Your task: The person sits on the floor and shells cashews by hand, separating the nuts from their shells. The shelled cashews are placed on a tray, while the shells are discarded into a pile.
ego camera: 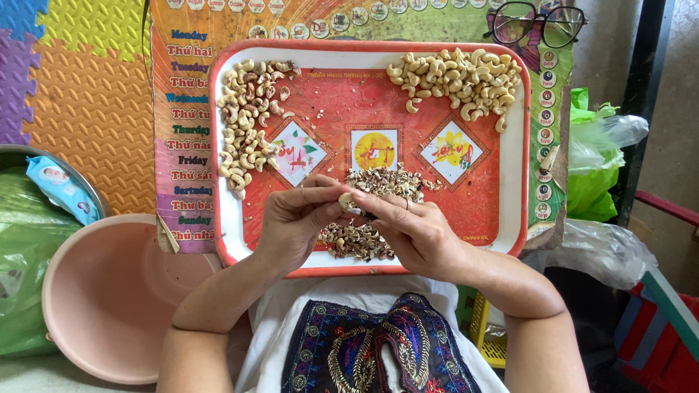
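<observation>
My left hand (295, 218) and my right hand (411, 229) meet over the near part of a red and white tray (517, 145). Between their fingertips they pinch one pale cashew nut (347, 200). Under my hands lies a heap of brown cashew skins (371, 211). A pile of cashews with some skin on them (247, 120) fills the tray's left side. A pile of clean pale cashews (459, 76) lies at its far right corner.
A pink plastic basin (109, 291) stands at the left by my arm, next to a metal bowl with a blue packet (62, 189). Black glasses (535, 22) rest beyond the tray. Green plastic bags (593, 160) sit on the right. Coloured foam mats (80, 87) cover the floor.
</observation>
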